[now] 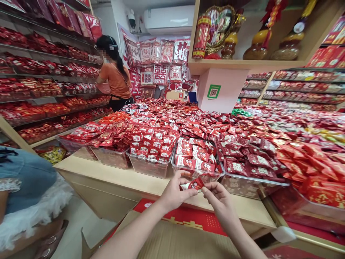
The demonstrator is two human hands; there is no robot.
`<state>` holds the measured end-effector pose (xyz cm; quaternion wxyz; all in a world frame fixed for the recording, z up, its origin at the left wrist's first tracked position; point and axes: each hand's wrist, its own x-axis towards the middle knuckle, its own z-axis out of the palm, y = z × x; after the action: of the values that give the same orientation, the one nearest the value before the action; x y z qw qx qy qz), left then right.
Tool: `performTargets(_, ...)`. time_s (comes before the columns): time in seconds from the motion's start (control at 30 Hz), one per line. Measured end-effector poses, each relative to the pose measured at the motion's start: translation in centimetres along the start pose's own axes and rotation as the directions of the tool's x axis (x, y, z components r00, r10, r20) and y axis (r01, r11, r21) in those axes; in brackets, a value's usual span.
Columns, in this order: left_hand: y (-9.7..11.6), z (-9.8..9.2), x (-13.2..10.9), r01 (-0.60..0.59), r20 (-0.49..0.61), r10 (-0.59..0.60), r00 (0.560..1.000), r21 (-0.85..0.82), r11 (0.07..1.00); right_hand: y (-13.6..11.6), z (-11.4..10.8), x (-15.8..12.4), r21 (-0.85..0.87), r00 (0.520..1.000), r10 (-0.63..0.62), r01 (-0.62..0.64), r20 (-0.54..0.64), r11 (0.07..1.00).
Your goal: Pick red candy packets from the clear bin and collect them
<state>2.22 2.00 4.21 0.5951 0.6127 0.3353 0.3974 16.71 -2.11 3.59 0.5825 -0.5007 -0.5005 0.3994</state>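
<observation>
Between my two hands is a small red and white wrapped candy [194,184], held in front of a clear plastic bin [198,172]. My left hand [175,190] grips the candy's left end between thumb and fingers. At its right end, my right hand [217,197] pinches the wrapper with thumb and forefinger. Packets with a like red and white print [201,153] lie in rows inside the bin. Below my forearms is an open cardboard box [161,239], with a red printed sheet [185,219] at its far side.
Several clear bins, such as one of dark red packets [237,167], line the wooden counter [113,177]. Shelves of red packets [48,86] stand at left. A person in orange [115,81] stands behind; another in a denim top [24,180] is close at left. A wooden cabinet [256,64] overhangs.
</observation>
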Motion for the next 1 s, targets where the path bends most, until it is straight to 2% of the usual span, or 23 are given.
performTargets(0.13,0.3,-0.4,0.2,0.028,0.044,-0.028,0.999,0.011,1.000,0.1,0.0,0.2,0.057,0.997,0.030,-0.034,0.070,0.998)
performTargets(0.2,0.3,-0.3,0.2,0.032,0.071,-0.029,0.997,-0.041,0.999,0.3,0.0,0.3,0.064,0.993,0.066,-0.073,0.098,0.995)
performTargets(0.37,0.0,0.2,0.5,0.022,0.118,0.003,0.993,-0.205,0.979,0.7,0.0,0.1,0.210,0.982,0.182,-0.189,0.054,0.959)
performTargets(0.43,0.0,-0.1,0.7,0.009,0.074,0.003,0.997,-0.174,0.985,0.5,-0.2,0.1,0.233,0.973,0.218,-0.230,0.073,0.945)
performTargets(0.5,0.1,-0.7,0.8,-0.054,-0.069,0.049,0.996,-0.069,0.996,-0.1,-0.6,0.6,0.192,0.976,0.210,-0.219,0.064,0.957)
performTargets(0.57,0.2,-1.4,0.8,-0.149,-0.223,0.162,0.961,0.073,0.986,-1.1,-1.2,1.4,0.161,0.991,0.130,-0.126,-0.014,0.979)
performTargets(0.6,0.3,-1.7,0.9,-0.188,-0.268,0.216,0.939,0.125,0.974,-1.6,-1.5,1.9,0.156,0.995,0.079,-0.069,-0.064,0.985)
performTargets(0.63,0.4,-2.0,0.9,-0.214,-0.282,0.248,0.927,0.146,0.966,-2.2,-1.6,2.4,0.152,0.994,0.036,-0.020,-0.103,0.988)
performTargets(0.7,0.6,-2.0,0.8,-0.234,-0.242,0.244,0.939,0.069,0.970,-3.0,-1.4,3.0,0.092,0.993,-0.032,0.042,-0.111,0.995)
performTargets(0.77,0.9,-1.7,0.6,-0.197,-0.147,0.180,0.973,-0.114,0.974,-3.3,-0.6,2.8,-0.092,0.988,-0.151,0.147,-0.031,0.985)
performTargets(0.8,1.1,-1.4,0.5,-0.160,-0.103,0.142,0.984,-0.203,0.966,-3.3,-0.1,2.4,-0.202,0.971,-0.238,0.240,0.034,0.950)
performTargets(0.87,1.4,-1.0,0.2,-0.087,-0.073,0.067,0.995,-0.319,0.944,-3.0,0.8,1.5,-0.352,0.897,-0.394,0.442,0.201,0.825)
performTargets(0.93,1.5,-0.8,0.0,-0.043,-0.095,0.010,0.995,-0.351,0.935,-2.7,1.2,0.6,-0.373,0.814,-0.444,0.571,0.375,0.731)
performTargets(0.97,1.6,-0.9,-0.1,-0.034,-0.100,0.000,0.995,-0.347,0.937,-2.7,1.2,0.3,-0.360,0.791,-0.431,0.591,0.434,0.722)
performTargets(1.0,1.6,-1.0,-0.1,-0.029,-0.085,0.001,0.996,-0.335,0.942,-2.6,1.1,0.2,-0.357,0.790,-0.406,0.582,0.459,0.731)
